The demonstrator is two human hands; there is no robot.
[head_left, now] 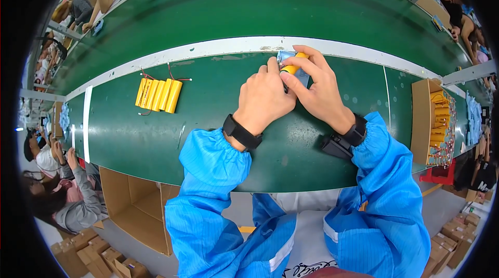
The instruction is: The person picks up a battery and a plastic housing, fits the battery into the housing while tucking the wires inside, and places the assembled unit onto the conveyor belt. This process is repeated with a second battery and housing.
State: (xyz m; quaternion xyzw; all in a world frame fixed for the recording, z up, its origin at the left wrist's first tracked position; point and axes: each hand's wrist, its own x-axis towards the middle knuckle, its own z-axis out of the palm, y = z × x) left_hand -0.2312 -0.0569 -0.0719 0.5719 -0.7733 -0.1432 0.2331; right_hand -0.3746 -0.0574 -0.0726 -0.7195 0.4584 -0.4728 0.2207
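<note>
At the far side of my bench, both hands meet over a small light-blue casing point(302, 76). My left hand point(264, 92) is closed around its near left side, and its curled fingers hide much of the casing. My right hand point(323, 83) grips a yellow cylindrical battery point(294, 64) between thumb and fingers, lying over the casing. Whether the battery is fully seated in it, I cannot tell. To the left, a row of several yellow battery packs point(158, 95) with thin red and black wires lies on the green bench top point(208, 137).
A carton point(421, 122) full of yellow batteries stands at the right end. A black object point(337, 147) sits by my right wrist. A white rail point(218, 47) divides the bench from a green belt point(223, 8) carrying blue units. Below left is an open cardboard box point(138, 202). Other people sit on both sides.
</note>
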